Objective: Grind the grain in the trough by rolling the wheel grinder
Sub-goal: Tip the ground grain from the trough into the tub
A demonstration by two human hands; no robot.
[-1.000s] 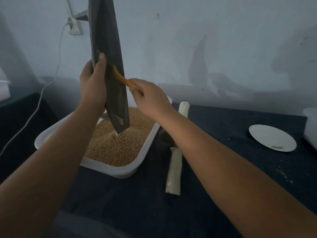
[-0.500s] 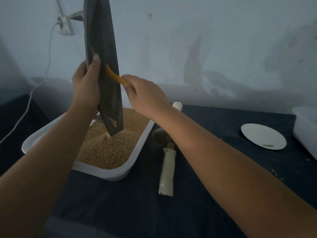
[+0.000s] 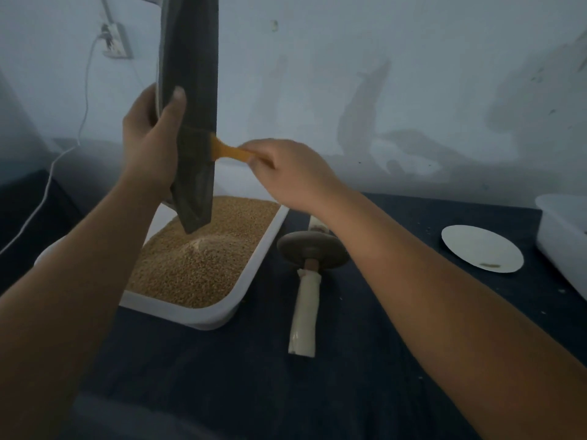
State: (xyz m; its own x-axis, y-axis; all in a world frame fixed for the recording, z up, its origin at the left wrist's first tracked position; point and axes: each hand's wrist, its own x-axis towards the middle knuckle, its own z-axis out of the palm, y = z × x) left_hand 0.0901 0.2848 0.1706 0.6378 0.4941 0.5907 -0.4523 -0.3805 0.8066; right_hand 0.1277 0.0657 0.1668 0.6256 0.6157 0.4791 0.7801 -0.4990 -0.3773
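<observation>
trough [image 3: 190, 74] top cut off | brush [image 3: 230, 153] head unclear | grinder [image 3: 313, 252] far handle part-hidden

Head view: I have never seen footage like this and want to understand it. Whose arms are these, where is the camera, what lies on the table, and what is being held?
There is no machine here. These are a person's two bare arms, filmed by one camera worn on the head that looks forward and down. The left hand grips a dark trough, stood on end over a white tray of grain. The right hand holds an orange tool against the trough. On the dark tablecloth lie the wheel grinder, untouched beside the tray, a white plate and, at the right edge, a white container.
</observation>
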